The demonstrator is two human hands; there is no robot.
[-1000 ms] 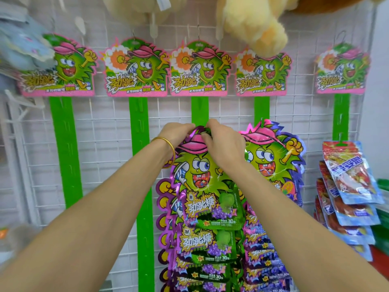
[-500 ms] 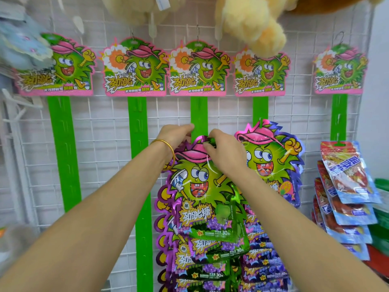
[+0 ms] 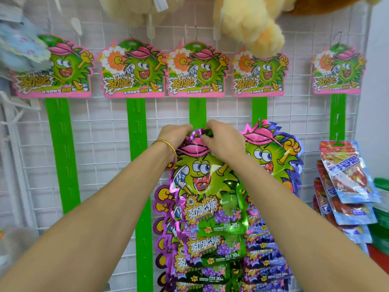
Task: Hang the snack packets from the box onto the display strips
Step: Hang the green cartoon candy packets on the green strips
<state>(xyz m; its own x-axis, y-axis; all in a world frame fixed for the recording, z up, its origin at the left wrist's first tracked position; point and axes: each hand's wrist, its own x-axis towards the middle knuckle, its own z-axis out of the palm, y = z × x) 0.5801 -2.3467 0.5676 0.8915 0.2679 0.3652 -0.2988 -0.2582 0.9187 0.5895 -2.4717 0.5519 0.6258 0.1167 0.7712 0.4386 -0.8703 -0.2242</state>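
Observation:
A shiny green-and-purple snack packet (image 3: 207, 186) with a cartoon face is held up against the middle green display strip (image 3: 197, 111). My left hand (image 3: 175, 137) pinches the packet's top left corner, a gold bangle on its wrist. My right hand (image 3: 222, 140) pinches the top edge beside it, fingers curled over the hang hole. Several more packets of the same kind hang below it on that strip. The neighbouring strip (image 3: 259, 109) on the right carries another stack of packets (image 3: 273, 157). The box is out of view.
Two bare green strips (image 3: 62, 152) (image 3: 140, 165) hang on the white wire grid to the left. Red-and-blue snack bags (image 3: 347, 182) hang from the far right strip (image 3: 337, 116). Plush toys (image 3: 252, 20) hang overhead. Cartoon header cards top every strip.
The packet has dropped slightly against the middle strip, and both hands have stayed pinched at its top edge, shifting a little on it.

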